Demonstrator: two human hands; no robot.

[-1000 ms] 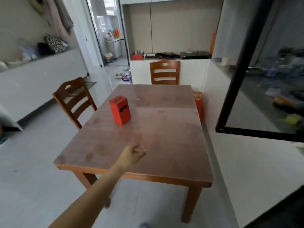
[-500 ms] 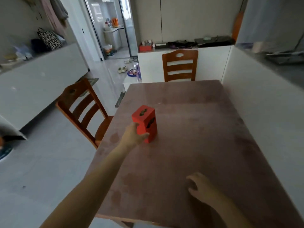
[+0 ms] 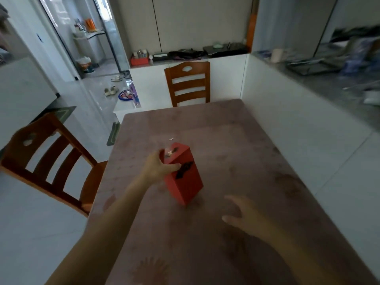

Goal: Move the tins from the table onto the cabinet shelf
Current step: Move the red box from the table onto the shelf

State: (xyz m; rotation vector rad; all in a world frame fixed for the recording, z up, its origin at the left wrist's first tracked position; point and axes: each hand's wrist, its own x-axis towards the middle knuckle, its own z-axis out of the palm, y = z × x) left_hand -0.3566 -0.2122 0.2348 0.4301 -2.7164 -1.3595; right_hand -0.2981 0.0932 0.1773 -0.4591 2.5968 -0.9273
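Observation:
A red rectangular tin [image 3: 184, 178] with a dark label is tilted over the middle of the brown table [image 3: 236, 140], its lower corner close to the tabletop. My left hand [image 3: 159, 167] grips its upper left side, thumb across the front face. My right hand [image 3: 244, 220] hovers open just right of and nearer than the tin, fingers spread, not touching it. The white cabinet [image 3: 287, 124] stands along the table's right edge, its grey top shelf [image 3: 333, 87] blurred.
One wooden chair [image 3: 188, 83] stands at the table's far end, another wooden chair [image 3: 49, 159] at its left side. A small scrap [image 3: 171, 138] lies on the table beyond the tin. Cluttered items [image 3: 349, 58] crowd the cabinet top. Shoes lie on the floor at the far left.
My left hand reached the tin, closed on it and tipped it toward me. My right hand came into view and moved up beside it. The camera moved closer over the table.

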